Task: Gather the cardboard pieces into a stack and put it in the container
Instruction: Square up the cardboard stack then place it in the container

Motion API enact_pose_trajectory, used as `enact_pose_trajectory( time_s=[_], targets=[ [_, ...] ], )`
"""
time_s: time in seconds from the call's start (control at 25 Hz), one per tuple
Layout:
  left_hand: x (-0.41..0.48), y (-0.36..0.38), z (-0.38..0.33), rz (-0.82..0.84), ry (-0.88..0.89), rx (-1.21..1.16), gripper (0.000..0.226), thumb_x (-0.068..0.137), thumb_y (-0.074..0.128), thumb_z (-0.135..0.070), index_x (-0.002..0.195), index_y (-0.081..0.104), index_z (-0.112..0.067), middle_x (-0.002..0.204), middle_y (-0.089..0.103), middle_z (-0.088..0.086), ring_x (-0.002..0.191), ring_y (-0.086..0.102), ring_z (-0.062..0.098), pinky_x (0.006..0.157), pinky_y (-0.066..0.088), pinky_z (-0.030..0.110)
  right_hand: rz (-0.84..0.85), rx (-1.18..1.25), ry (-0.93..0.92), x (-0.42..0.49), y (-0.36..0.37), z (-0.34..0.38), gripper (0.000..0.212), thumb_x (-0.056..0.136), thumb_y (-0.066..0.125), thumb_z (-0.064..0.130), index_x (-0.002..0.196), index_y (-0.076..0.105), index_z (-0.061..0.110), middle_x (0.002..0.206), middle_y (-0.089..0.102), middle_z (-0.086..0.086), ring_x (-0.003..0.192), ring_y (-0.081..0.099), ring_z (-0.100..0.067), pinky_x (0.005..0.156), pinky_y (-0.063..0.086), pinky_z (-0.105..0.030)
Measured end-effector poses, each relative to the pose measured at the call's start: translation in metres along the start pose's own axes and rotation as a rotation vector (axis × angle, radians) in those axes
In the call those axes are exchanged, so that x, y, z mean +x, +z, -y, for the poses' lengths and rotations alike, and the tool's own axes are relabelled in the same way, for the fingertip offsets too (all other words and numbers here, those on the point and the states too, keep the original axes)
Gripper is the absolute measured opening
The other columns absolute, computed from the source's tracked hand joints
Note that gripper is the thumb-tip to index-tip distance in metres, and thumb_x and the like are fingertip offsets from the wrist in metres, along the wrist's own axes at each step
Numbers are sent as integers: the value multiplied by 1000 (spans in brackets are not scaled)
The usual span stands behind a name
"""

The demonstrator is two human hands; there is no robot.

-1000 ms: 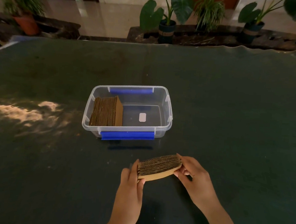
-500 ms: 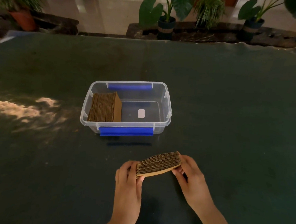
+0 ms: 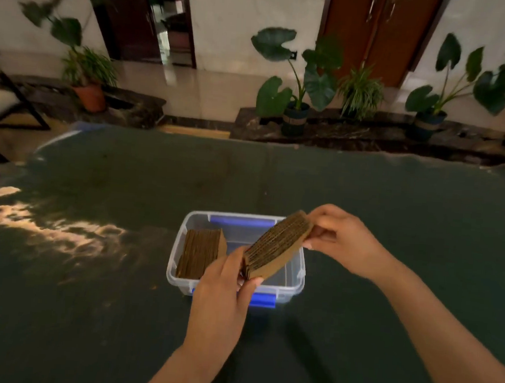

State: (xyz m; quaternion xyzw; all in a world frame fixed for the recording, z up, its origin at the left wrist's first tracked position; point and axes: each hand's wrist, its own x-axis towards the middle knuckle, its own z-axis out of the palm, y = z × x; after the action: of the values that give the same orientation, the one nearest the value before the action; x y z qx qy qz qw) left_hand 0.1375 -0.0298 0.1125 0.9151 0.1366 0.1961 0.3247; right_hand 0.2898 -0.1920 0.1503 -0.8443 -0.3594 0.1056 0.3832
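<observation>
I hold a stack of brown cardboard pieces point(image 3: 276, 246) between both hands, tilted with its right end higher, over the right half of a clear plastic container point(image 3: 175, 257) with blue clips. My left hand point(image 3: 221, 297) grips the stack's lower left end. My right hand point(image 3: 340, 236) pinches its upper right end. Another cardboard stack point(image 3: 199, 252) stands on edge inside the container's left half.
The container sits on a dark green table cover point(image 3: 87, 314) with a sunlit patch point(image 3: 51, 231) at the left. Potted plants point(image 3: 296, 98) line a ledge beyond the far edge. A chair point(image 3: 0, 105) stands at the far left.
Both hands have lifted the cardboard stack off the table and carried it forward over the container, tilting it up on the right. The camera has tilted up.
</observation>
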Motion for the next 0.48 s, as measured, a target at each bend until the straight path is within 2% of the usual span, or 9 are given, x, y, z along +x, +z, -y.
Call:
enact_pose_trajectory(
  time_s=[0.08, 0.2, 0.32, 0.4, 0.48],
  targets=[
    [23, 3, 3, 26, -15, 24, 52, 85, 59, -28, 130, 35, -30, 121, 57, -10, 109, 54, 7, 97, 43, 26, 145, 19, 35, 41, -5, -8, 35, 77, 70, -3, 95, 65, 27, 97, 54, -2, 85, 66, -17, 86, 55, -24],
    [42, 18, 12, 58, -58, 94, 48, 86, 57, -32, 128, 34, -29, 120, 59, -7, 107, 57, 8, 95, 44, 25, 315, 23, 103, 80, 9, -26, 28, 78, 69, -1, 97, 68, 20, 91, 56, 6, 82, 65, -7, 79, 54, -19],
    [43, 33, 19, 104, -91, 114, 47, 85, 59, -27, 124, 34, -27, 118, 58, -5, 107, 55, 10, 92, 44, 24, 405, 10, 168, 92, 27, -40, 26, 81, 67, 0, 90, 67, 25, 85, 60, 8, 83, 64, -5, 82, 54, -22],
    [42, 42, 22, 126, -118, 125, 52, 85, 60, -25, 127, 31, -27, 120, 56, -3, 109, 54, 12, 92, 44, 26, 434, 59, 262, 95, 34, -45, 19, 88, 59, 4, 93, 68, 19, 84, 64, 7, 83, 67, -6, 81, 56, -22],
    [45, 50, 22, 152, -135, 133, 56, 84, 61, -24, 130, 28, -26, 122, 55, -1, 110, 53, 14, 93, 45, 28, 471, 0, 338, 101, 37, -49, 17, 93, 51, 8, 98, 67, 9, 91, 70, -5, 88, 69, -13, 86, 57, -25]
  ],
)
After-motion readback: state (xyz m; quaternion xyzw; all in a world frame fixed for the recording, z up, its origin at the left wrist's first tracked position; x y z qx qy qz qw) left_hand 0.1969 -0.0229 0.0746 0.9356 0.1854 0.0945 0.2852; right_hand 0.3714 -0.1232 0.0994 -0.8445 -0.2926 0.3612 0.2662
